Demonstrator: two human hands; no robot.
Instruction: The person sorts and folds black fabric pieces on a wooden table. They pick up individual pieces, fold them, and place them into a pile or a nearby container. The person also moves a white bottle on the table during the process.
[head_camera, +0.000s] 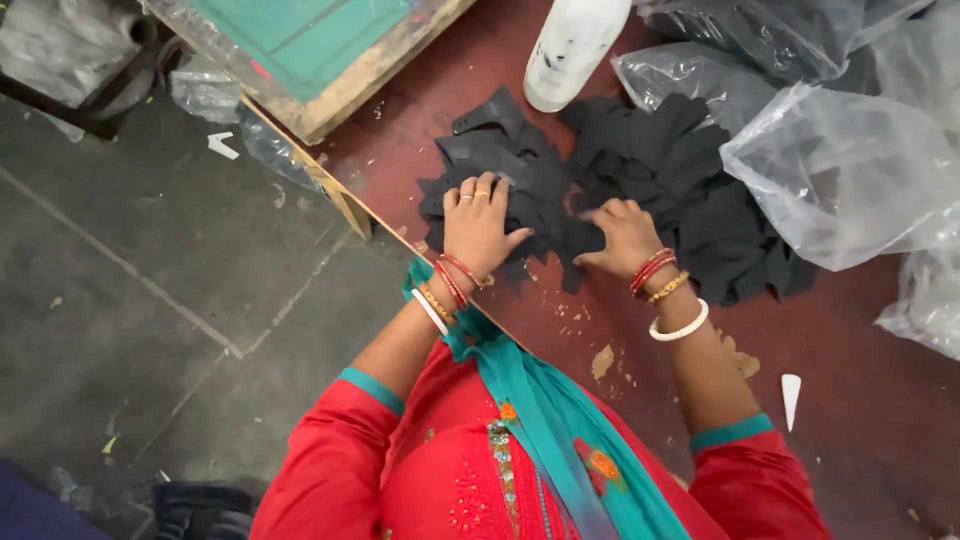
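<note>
Left hand (478, 222) is pressing spread fingers flat on the black fabric pieces (520, 175) while right hand (622, 235), at 3 o'clock, is curling knuckles-down into the pile, best separated one layer at a time.

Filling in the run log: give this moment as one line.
left hand: flat on black fabric pieces | right hand: fingers curled on them | table: dark red | clear plastic bags: beside pile
</note>
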